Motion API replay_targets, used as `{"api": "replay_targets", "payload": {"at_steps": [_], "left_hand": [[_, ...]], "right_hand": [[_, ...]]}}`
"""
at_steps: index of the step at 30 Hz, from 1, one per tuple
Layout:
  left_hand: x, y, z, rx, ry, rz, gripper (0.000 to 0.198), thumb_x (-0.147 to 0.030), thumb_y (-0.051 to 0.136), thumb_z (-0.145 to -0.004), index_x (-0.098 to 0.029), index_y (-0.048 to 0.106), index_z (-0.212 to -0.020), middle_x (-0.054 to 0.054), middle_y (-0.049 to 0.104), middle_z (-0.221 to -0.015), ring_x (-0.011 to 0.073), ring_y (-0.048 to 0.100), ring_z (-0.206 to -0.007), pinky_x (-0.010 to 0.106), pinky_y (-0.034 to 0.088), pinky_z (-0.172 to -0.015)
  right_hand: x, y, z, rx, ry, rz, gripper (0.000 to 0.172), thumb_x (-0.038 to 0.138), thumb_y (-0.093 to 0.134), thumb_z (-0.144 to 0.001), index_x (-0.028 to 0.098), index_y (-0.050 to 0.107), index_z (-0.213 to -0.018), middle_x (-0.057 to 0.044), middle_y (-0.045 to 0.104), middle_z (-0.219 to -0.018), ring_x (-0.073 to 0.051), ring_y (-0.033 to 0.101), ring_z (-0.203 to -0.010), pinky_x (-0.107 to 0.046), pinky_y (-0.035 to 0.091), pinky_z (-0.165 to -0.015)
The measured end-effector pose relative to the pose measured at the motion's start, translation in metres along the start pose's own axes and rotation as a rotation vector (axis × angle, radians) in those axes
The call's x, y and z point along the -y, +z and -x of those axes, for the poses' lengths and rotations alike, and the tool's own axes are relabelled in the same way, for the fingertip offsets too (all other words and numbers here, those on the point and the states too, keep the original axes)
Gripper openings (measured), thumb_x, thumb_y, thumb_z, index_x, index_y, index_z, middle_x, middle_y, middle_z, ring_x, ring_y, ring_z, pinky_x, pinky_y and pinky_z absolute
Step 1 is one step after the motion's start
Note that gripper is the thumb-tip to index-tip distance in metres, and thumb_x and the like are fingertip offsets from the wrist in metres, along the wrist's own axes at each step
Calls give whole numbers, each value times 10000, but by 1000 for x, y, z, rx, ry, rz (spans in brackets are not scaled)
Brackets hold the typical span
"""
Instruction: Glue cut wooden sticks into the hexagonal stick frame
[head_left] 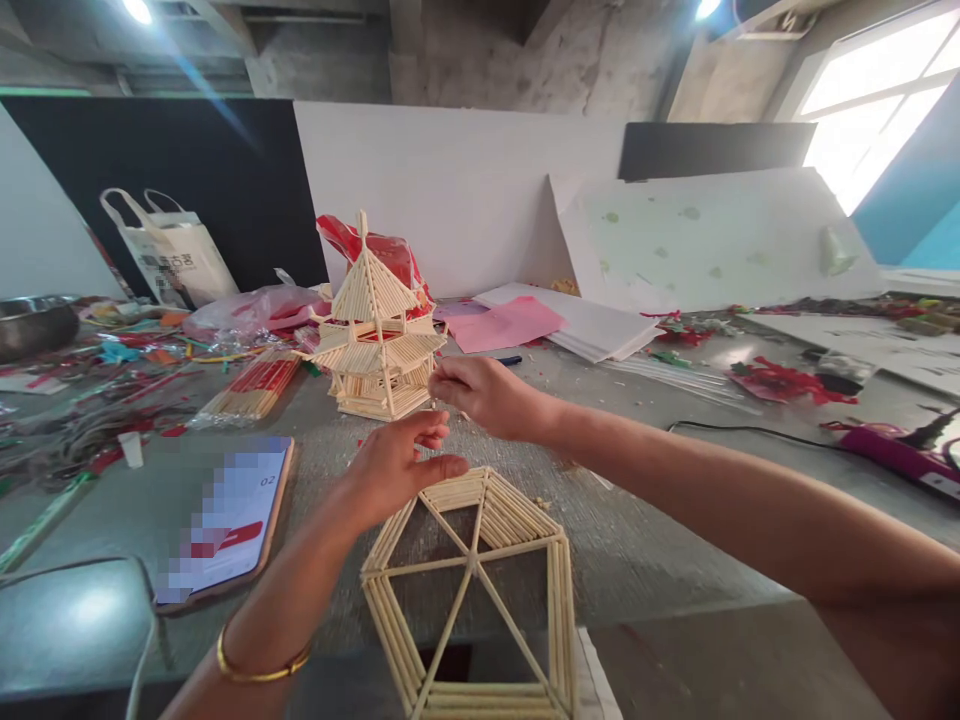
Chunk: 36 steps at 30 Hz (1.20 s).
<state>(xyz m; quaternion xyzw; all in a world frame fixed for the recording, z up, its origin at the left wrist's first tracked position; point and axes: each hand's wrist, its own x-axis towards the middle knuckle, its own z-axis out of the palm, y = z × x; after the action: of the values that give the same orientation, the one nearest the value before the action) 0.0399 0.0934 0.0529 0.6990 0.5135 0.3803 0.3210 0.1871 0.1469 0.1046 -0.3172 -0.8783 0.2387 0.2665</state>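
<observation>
A hexagonal frame of wooden sticks (517, 548) lies in front of me, with spokes meeting at its centre. Rows of sticks line its sides, and one far triangle is mostly filled. My left hand (397, 460) is just over its far edge, thumb apart from loosely curled fingers, with nothing visible in it. Farther forward, my right hand (487, 397) is closed in a pinch beside the base of a small stick pagoda (375, 345). Whatever that pinch holds is hidden or too small to make out. The pagoda stands upright with a pointed roof and a tiered body.
A phone (232, 520) lies at left, near a packet of sticks (251, 388). Pink paper (517, 322) and white sheets (592, 320) lie behind my right hand. A purple tool (900, 455) with a black cable is at right. A tote bag (176, 255) stands at the back left.
</observation>
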Motion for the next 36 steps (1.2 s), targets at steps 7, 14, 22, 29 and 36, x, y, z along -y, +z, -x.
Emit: {"api": "replay_targets", "payload": {"at_steps": [7, 14, 22, 29, 36], "left_hand": [[-26, 12, -9, 58, -97, 885, 152, -247, 646, -678, -146, 532, -686, -77, 376, -506, 16, 312, -411, 126, 230, -368], [-44, -14, -23, -228, -91, 1146, 156, -153, 451, -727, -188, 392, -587, -100, 122, -437, 45, 100, -339, 147, 96, -303], [-48, -14, -38, -371, 33, 714, 118, -184, 489, -701, -184, 440, -593, -98, 267, -417, 32, 242, -340, 144, 225, -344], [-11, -11, 8, -139, 78, -168, 406, -370, 555, -741, -207, 555, -1113, 74, 609, -1096, 200, 576, -970, 384, 470, -845], [-4, -30, 56, -339, -79, -113, 433, -520, 547, -723, -237, 580, -1050, 45, 651, -1014, 229, 595, -975, 405, 473, -874]], "right_hand": [[3, -6, -9, 5, -93, -267, 102, 231, 539, -779, 132, 543, -755, 30, 528, -623, -56, 456, -556, -207, 370, -547], [1, -28, -13, 84, 154, -694, 116, 159, 537, -765, 141, 526, -879, -24, 570, -809, -99, 544, -685, -223, 434, -566], [4, -46, 26, 92, 392, -932, 223, 227, 431, -847, 171, 413, -631, 111, 221, -420, -30, 153, -335, -187, 123, -344], [4, -175, 69, -934, 110, -481, 259, 198, 484, -805, 214, 444, -549, 98, 128, -405, -47, 79, -371, -262, 77, -405], [-16, -89, 122, -514, 212, 94, 152, 307, 596, -757, 158, 623, -746, 43, 434, -500, -56, 317, -439, -229, 231, -421]]}}
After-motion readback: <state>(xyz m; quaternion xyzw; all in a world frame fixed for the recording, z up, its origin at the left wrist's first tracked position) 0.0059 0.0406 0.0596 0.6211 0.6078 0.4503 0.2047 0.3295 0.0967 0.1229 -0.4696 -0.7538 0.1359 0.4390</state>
